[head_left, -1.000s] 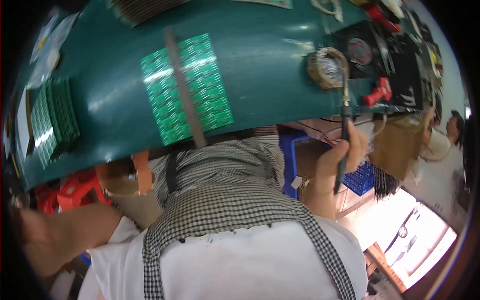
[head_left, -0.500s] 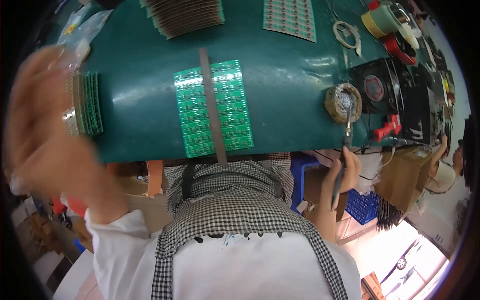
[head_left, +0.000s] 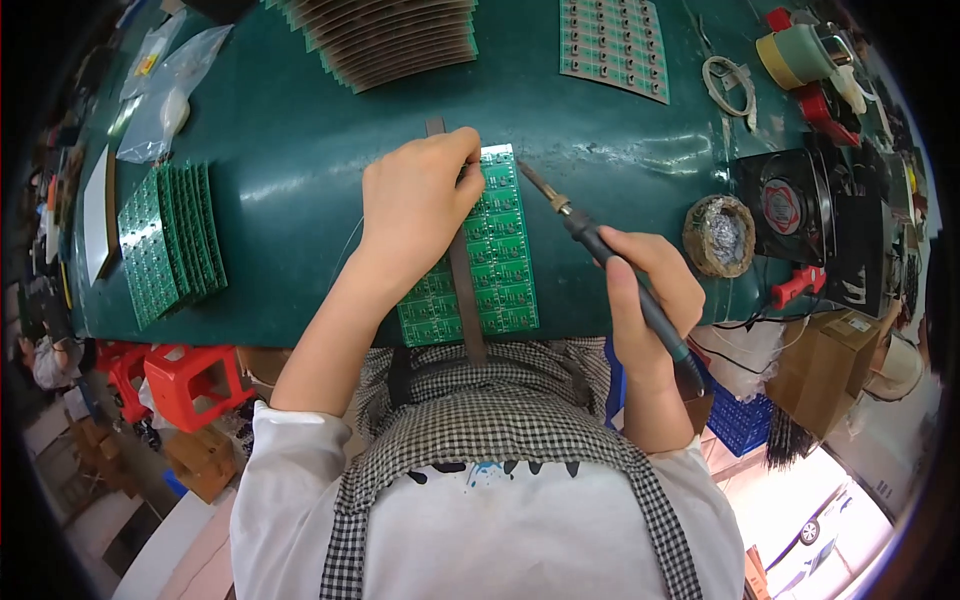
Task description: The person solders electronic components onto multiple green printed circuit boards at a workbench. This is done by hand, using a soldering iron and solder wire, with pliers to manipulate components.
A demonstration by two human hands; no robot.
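A green circuit board panel (head_left: 505,250) lies on the table in front of me, crossed lengthwise by a narrow dark strip (head_left: 463,290). My left hand (head_left: 415,190) rests over the panel's far left part, its fingers pinched together near the far edge. A thin solder wire (head_left: 349,245) trails out from behind that wrist; the end at the fingertips is hidden. Gripped in my right hand (head_left: 655,285) is a soldering iron (head_left: 582,230). Its tip points up and left, close to the panel's far right corner; contact cannot be made out.
More board panels stand in a row (head_left: 165,240) at the left, and a larger stack (head_left: 390,50) is at the back. Another panel (head_left: 615,50) lies at far right. A round tip-cleaning pot (head_left: 705,240), a black fan (head_left: 785,200) and a cable coil (head_left: 730,88) occupy the right side.
My left hand has come from the left board row onto the middle panel. The soldering iron has left the round pot and moved left to the panel in my right hand.
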